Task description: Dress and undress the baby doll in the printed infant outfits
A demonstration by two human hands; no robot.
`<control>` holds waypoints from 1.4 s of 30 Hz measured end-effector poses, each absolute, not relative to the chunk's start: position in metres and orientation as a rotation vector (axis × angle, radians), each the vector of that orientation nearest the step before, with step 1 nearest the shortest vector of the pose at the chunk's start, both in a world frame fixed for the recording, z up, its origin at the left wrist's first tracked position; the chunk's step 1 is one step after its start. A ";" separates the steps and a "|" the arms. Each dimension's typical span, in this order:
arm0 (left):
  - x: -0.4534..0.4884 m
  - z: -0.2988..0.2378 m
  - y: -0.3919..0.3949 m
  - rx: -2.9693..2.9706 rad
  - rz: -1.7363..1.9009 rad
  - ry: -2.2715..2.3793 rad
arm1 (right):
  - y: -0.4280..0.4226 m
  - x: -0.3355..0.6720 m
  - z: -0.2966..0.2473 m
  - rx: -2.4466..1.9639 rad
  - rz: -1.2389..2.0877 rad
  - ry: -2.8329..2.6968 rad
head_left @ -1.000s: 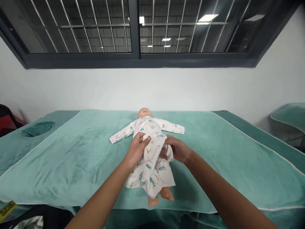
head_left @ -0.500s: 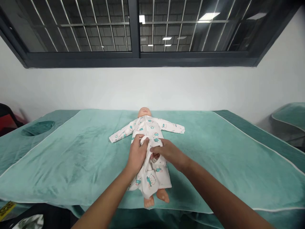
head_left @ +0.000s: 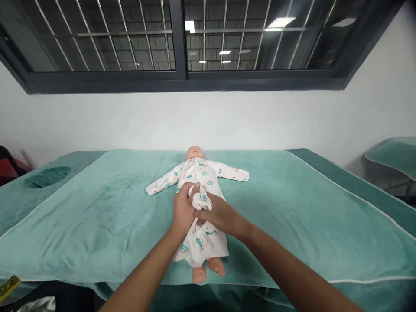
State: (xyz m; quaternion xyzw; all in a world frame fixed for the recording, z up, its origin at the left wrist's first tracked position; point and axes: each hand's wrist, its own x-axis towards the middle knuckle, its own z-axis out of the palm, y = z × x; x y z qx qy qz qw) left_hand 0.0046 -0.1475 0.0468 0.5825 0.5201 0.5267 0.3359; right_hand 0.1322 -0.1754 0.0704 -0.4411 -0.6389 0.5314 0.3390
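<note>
A baby doll (head_left: 194, 152) lies on its back, head toward the wall and bare feet (head_left: 208, 269) toward me. It wears a white, long-sleeved baby gown (head_left: 204, 171) with a teal and red print, both sleeves spread out sideways. Over the doll's middle, my left hand (head_left: 184, 210) is closed on bunched white cloth, thumb on top. Close beside it, my right hand (head_left: 219, 213) pinches the same gathered fabric, some fingers tucked beneath. Whether this bunched cloth is the gown's front or a separate garment cannot be made out.
The doll lies on a bed with a teal cover (head_left: 113, 216), which has a round hole (head_left: 48, 177) at left. Behind it stand a white wall (head_left: 156, 121) and a barred window (head_left: 186, 80). A dark bag-like thing (head_left: 61, 297) sits at the lower left.
My right hand has moved left and slightly down, closer to my left hand. The cloth between them is now more tightly bunched. The view has shifted slightly.
</note>
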 end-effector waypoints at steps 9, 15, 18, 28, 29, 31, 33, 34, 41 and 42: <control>-0.022 0.059 -0.161 1.293 0.817 0.872 | -0.162 0.157 0.071 -0.934 1.652 -1.097; -0.013 0.064 -0.166 0.858 1.065 0.696 | -0.158 0.157 0.058 -0.879 1.800 -1.120; -0.010 0.065 -0.160 0.846 1.039 0.714 | -0.159 0.161 0.062 -0.928 1.832 -1.365; -0.032 0.059 -0.170 1.154 0.730 0.766 | -0.156 0.167 0.064 -0.831 1.723 -1.357; -0.032 0.058 -0.171 1.099 0.790 0.766 | -0.156 0.166 0.064 -0.837 1.729 -1.377; -0.028 0.057 -0.175 0.941 0.974 0.789 | -0.158 0.164 0.067 -0.875 1.755 -1.544; -0.021 0.057 -0.180 0.833 1.082 0.824 | -0.158 0.162 0.072 -0.932 1.789 -1.816; -0.018 0.057 -0.185 0.816 1.095 0.851 | -0.159 0.162 0.075 -0.961 1.788 -1.934; 0.001 0.047 -0.248 0.598 1.261 1.085 | -0.158 0.153 0.067 -0.994 1.293 -2.439; 0.003 0.041 -0.259 0.561 1.259 1.113 | -0.158 0.151 0.064 -0.967 1.174 -2.517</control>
